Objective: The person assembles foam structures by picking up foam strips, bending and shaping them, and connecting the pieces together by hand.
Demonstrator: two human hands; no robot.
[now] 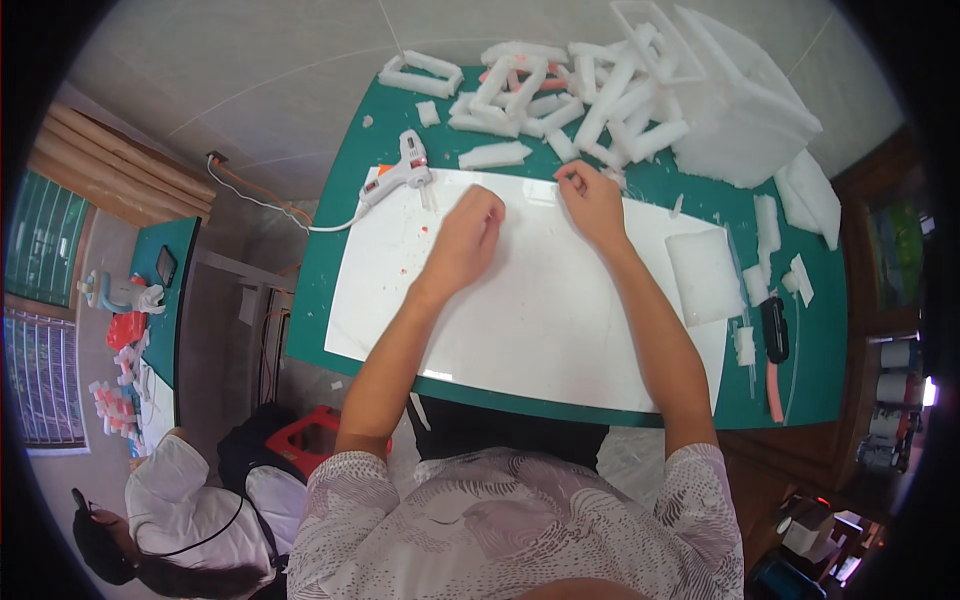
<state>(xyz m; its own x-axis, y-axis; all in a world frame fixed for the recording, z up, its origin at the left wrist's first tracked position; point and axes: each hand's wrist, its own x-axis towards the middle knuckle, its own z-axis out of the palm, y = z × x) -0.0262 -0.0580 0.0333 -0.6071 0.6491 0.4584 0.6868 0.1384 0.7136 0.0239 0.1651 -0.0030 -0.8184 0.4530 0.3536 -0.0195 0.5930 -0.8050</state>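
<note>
Glossy white rectangular sheet (540,320) lies flat on the green tabletop (825,350), directly in front of the person, with both hands over its far half. The left hand (468,235) is loosely curled, fingers bent inward; whether anything small sits inside it, I cannot tell. The right hand (592,202) is near the far edge of the sheet, its thumb and forefinger drawn together; I cannot tell whether they grasp anything. Just beyond the left hand, a white glue gun (402,172) with a white cable (337,227) stands at the sheet's far left corner, and tiny red crumbs (424,229) dot the surface nearby. Past the right hand is a jumbled pile of white foam strips and frames (615,90), with a large white foam box (745,130) to its right. A square white foam pad (705,275) overlaps the sheet's right edge, near a black-bodied tool (775,330). At lower left, a co-worker in a white shirt (200,510) is near a second green tabletop (160,245).
</note>
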